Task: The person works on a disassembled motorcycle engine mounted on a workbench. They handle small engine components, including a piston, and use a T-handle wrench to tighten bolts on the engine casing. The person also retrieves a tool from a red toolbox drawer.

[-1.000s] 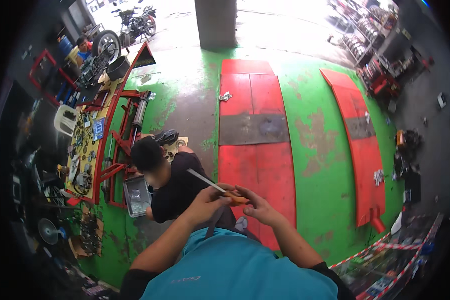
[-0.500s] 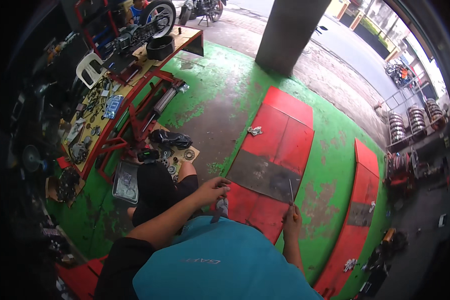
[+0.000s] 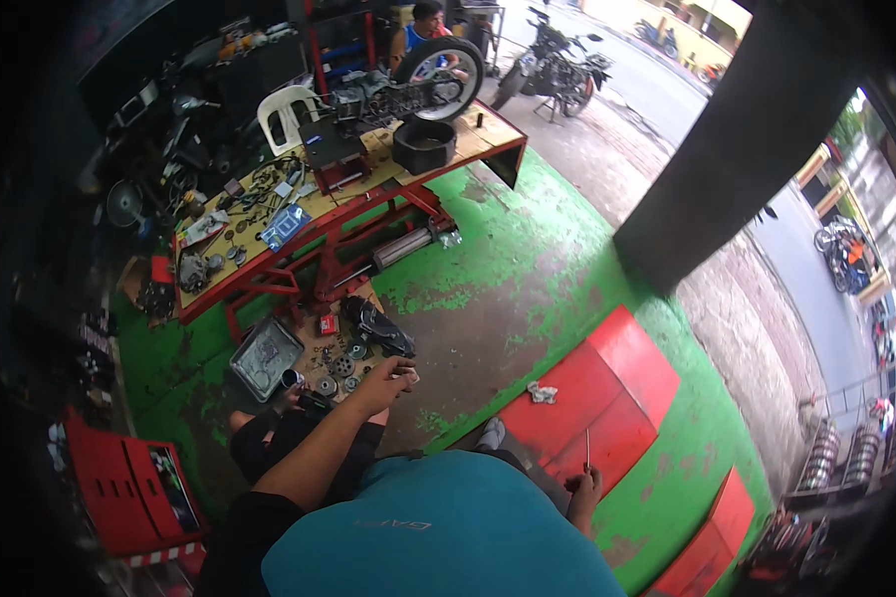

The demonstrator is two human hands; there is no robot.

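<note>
My right hand point(image 3: 584, 488), low on the right, is closed around a screwdriver point(image 3: 587, 450) whose thin metal shaft points up and away from me. Its handle is mostly hidden in my fingers. My left hand point(image 3: 386, 383) hangs in the air with the fingers loosely bent and apart, and no object shows in it. Below it on the floor, a board point(image 3: 321, 343) carries gears and other metal parts, next to a black engine cover point(image 3: 380, 328). A co-worker crouches to my left; that person's hand point(image 3: 294, 398) holds a small metal cylinder point(image 3: 291, 379) near a metal tray point(image 3: 267, 360).
A red lift table point(image 3: 368, 204) with loose parts, a black tub point(image 3: 424, 147) and a wheel point(image 3: 446, 80) stands ahead-left. The red ramp point(image 3: 607, 398) with a crumpled rag point(image 3: 542, 392) lies right, beyond it a pillar point(image 3: 727, 149). A red cabinet point(image 3: 119, 488) stands at lower left. Another person sits behind the wheel.
My view has turned left, so the ramp and pillar sit farther right and the lift table shows more. My left hand has shifted from beside the ramp to above the floor parts. The screwdriver stays in my right hand.
</note>
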